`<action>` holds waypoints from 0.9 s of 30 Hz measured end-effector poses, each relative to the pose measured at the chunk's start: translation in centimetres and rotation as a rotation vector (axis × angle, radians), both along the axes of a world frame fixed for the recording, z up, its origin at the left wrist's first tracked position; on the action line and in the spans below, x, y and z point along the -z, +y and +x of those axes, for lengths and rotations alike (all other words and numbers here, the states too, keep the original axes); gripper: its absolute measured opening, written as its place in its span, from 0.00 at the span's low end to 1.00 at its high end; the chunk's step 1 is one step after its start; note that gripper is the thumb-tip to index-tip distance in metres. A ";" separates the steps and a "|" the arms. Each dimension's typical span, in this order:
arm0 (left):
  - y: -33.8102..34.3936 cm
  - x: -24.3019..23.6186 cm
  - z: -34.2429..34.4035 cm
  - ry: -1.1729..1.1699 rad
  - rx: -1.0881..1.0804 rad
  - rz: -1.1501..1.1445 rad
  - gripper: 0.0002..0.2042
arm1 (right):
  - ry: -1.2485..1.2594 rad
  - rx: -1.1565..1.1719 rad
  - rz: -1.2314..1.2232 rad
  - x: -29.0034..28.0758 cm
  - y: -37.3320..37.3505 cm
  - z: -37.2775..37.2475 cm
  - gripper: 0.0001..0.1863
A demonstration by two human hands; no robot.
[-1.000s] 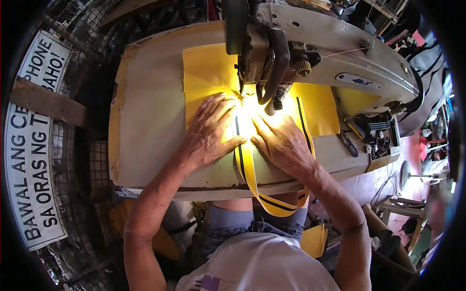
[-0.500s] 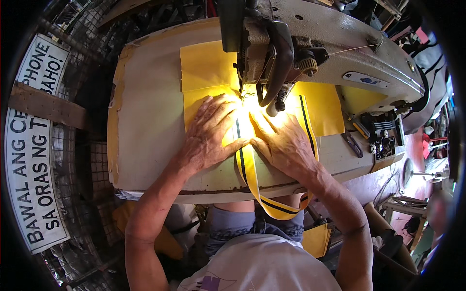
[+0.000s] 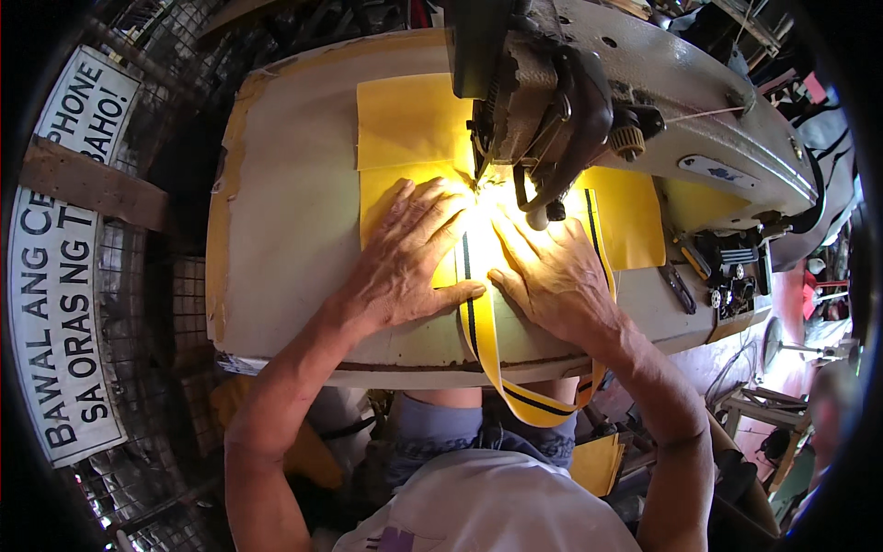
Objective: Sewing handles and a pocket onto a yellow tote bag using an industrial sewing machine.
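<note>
A yellow fabric panel [image 3: 409, 124] lies under the head of a sewing machine [image 3: 543, 110], lit brightly around the needle. My left hand [image 3: 409, 248] rests flat on the panel left of the needle, fingers stretched out, its thumb tip on a yellow strap with a dark stripe [image 3: 486, 345]. To the right, my right hand [image 3: 556, 276] also lies flat with fingers extended, pressing on the work beside the strap. The strap loops down over the table's front edge and comes back up past my right hand. Glare hides the spot under the needle.
Beside the machine base lie a dark folding-type tool [image 3: 678, 288] and a box of small metal parts [image 3: 736, 285]. The pale worktable [image 3: 285, 230] has a worn left edge. A lettered sign [image 3: 64, 340] hangs on wire mesh at left. More yellow pieces [image 3: 598, 463] sit below the table.
The view has shifted a little, so the machine and fabric sit farther right in it. My thumbs, nearly touching before, are now slightly apart. Both hands stay flat on the work.
</note>
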State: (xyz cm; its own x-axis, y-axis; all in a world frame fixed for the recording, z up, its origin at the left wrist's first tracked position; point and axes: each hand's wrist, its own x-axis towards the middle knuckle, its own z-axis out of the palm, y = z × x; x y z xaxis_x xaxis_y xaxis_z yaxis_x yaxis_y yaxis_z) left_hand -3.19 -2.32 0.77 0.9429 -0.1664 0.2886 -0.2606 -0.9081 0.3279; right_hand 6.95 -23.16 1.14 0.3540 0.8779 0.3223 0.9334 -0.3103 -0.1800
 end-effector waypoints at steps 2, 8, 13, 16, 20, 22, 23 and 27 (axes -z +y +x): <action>0.2 0.1 0.3 -0.004 0.004 0.001 0.37 | -0.013 -0.008 0.025 -0.2 0.0 0.2 0.22; 1.1 -0.4 1.2 0.015 0.033 0.000 0.37 | -0.015 -0.036 -0.115 -0.9 0.4 1.5 0.28; 0.4 -0.3 1.0 0.045 0.010 0.036 0.36 | 0.004 0.067 -0.075 -2.4 -2.6 1.3 0.31; 0.3 -0.2 1.0 0.037 -0.020 -0.005 0.35 | 0.023 0.295 0.005 -5.5 -9.3 0.8 0.28; 1.0 -0.2 1.5 0.060 -0.034 -0.065 0.33 | -0.197 0.559 0.347 -10.3 -18.4 6.7 0.19; 1.0 -0.1 1.6 0.079 -0.044 -0.095 0.32 | -0.323 0.710 0.346 -13.3 -22.1 11.2 0.19; 1.0 -0.1 1.5 0.072 -0.048 -0.072 0.32 | -0.339 0.715 0.373 -14.6 -23.4 13.7 0.20; 1.0 0.4 1.6 -0.017 -0.036 0.020 0.31 | -0.369 0.714 0.322 -17.2 -26.7 24.2 0.21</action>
